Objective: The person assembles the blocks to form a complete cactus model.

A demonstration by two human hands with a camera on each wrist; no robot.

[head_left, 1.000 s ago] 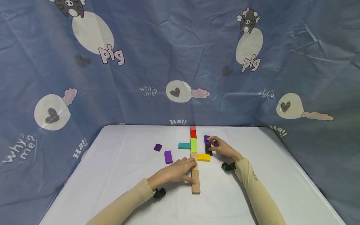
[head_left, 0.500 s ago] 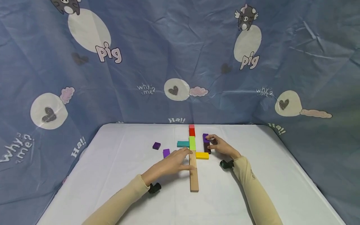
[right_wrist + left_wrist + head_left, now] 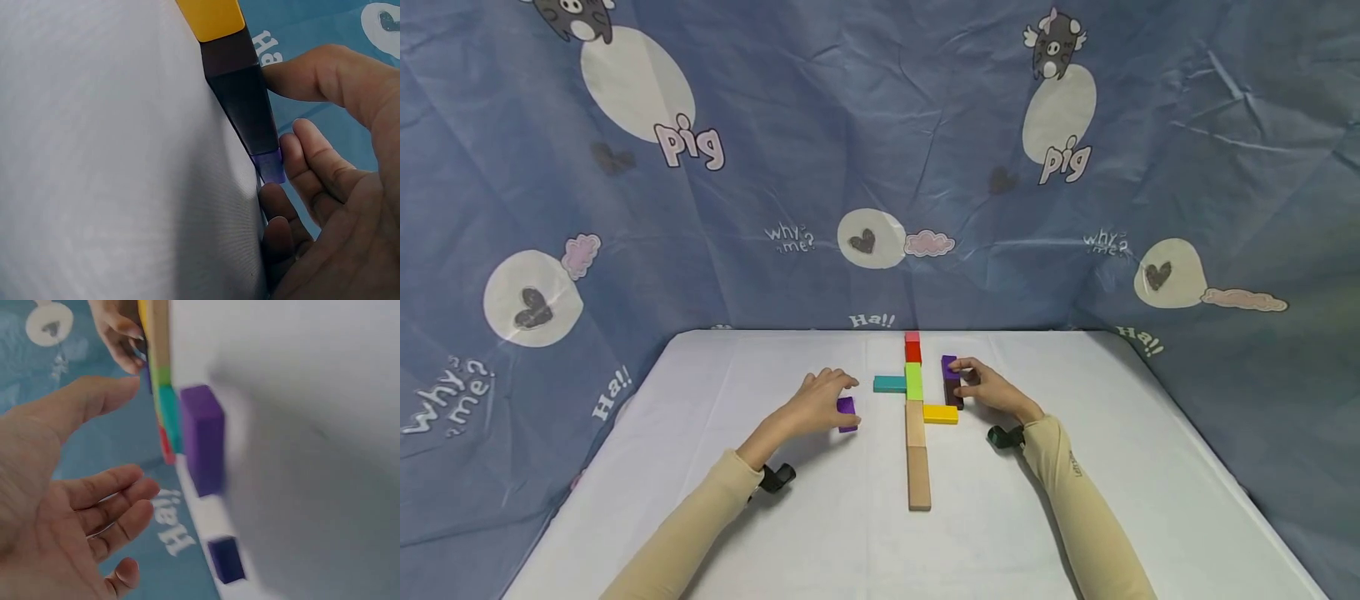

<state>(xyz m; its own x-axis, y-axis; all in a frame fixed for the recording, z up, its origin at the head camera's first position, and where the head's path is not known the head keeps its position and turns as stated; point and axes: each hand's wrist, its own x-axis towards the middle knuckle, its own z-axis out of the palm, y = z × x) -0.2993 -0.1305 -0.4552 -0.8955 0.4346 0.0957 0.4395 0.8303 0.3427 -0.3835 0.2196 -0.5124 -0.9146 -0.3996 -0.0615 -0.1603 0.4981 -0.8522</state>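
Observation:
My left hand (image 3: 811,407) hovers with thumb and fingers spread over a purple block (image 3: 846,406) on the white table. A gap shows between those fingers and the purple block in the left wrist view. Past it lies a small dark purple block (image 3: 226,559), hidden behind the hand in the head view. My right hand (image 3: 994,393) touches a dark brown block (image 3: 240,106) with its thumb. Its fingertips lie beside another purple block (image 3: 270,165), set end to end with the brown one. The fingers are loosely bent along the blocks' right side.
Two plain wooden blocks (image 3: 917,475), a lime green block (image 3: 913,381) and red blocks (image 3: 913,352) form a line down the table. A teal block (image 3: 889,384) juts left, a yellow block (image 3: 941,414) right. A blue printed cloth (image 3: 880,150) hangs behind.
My left hand has lifted off the wooden blocks and moved left to the loose purple block. The right hand stays at the brown and purple blocks.

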